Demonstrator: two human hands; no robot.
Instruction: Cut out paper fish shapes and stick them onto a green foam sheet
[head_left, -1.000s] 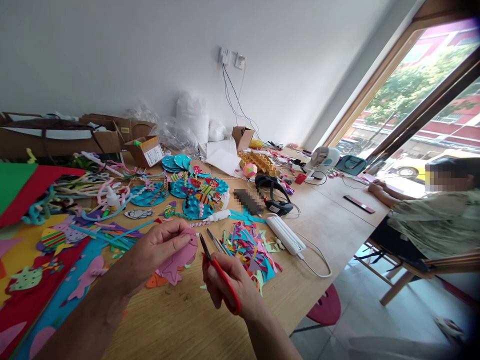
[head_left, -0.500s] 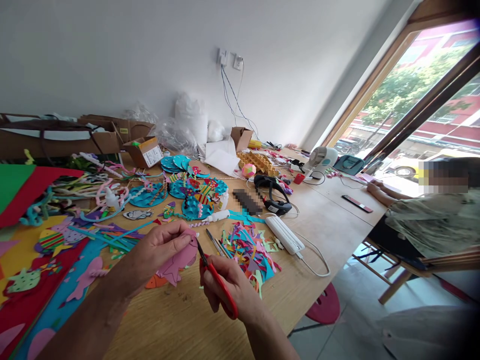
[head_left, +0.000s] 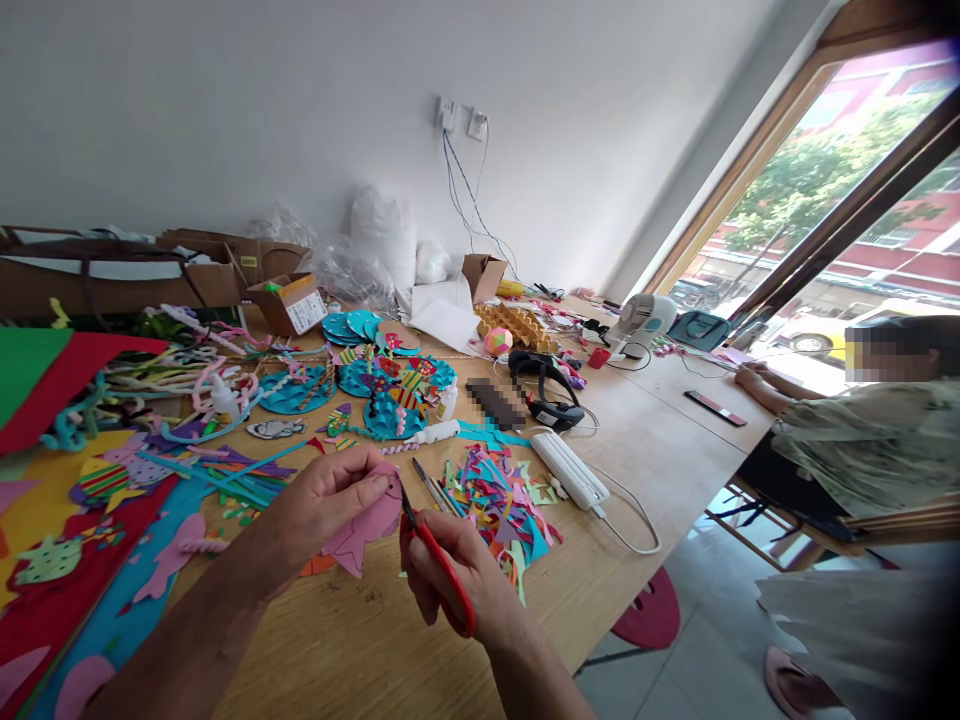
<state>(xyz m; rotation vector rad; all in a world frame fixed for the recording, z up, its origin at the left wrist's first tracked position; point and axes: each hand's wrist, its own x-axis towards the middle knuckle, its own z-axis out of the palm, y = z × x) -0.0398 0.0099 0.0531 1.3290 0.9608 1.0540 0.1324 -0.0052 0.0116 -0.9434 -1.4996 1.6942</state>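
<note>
My left hand [head_left: 330, 505] pinches the upper edge of a pink paper fish [head_left: 365, 527] with drawn lines and a dark eye. Red-handled scissors [head_left: 444, 575] are gripped in my right hand [head_left: 461, 570], their dark blades touching the right edge of the fish near its head. An orange paper piece [head_left: 318, 567] lies partly under the fish. Just behind my right hand is a heap of coloured paper scraps [head_left: 502, 500], with pens [head_left: 429, 484] beside it.
Blue decorated plates [head_left: 397, 415], glue bottles and pipe cleaners fill the table's left and middle. A white power strip [head_left: 570, 470], a black headset [head_left: 551, 390] and a fan [head_left: 643, 318] stand rightward. A person [head_left: 862, 420] sits at the far right.
The pink fish and my left hand have shifted slightly right. At the lower right, light fabric and a pink shoe have come further into view.
</note>
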